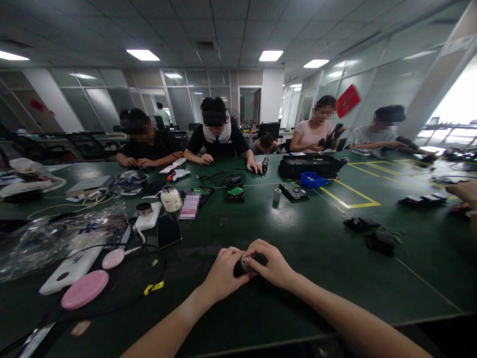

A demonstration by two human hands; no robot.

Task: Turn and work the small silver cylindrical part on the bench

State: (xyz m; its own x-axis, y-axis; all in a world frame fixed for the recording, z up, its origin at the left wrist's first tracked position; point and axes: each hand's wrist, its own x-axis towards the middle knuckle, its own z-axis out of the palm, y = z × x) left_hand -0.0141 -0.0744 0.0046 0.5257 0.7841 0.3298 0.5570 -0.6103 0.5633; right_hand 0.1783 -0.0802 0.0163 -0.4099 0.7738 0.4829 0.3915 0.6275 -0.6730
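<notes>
My left hand (224,271) is closed around the side of a small grey-topped cylinder (246,261) just above the green table (298,318). Curled over from the other side, my right hand (272,262) grips the same cylinder, its thumb and fingertips at the rim. Fingers hide most of the body, so its exact kind does not show. Farther forward stands a similar small metal cylinder (277,195), upright and apart from both hands. Beyond it lies an open hard drive (294,191), and a second drive with a green circuit board (235,193) sits left of that.
To the left are a phone (169,231), a pink oval case (85,289), a white power bank (70,270), clear plastic bags (67,238) and cables. A blue tray (312,180) is ahead; black parts (379,242) lie right. Several people sit across the table.
</notes>
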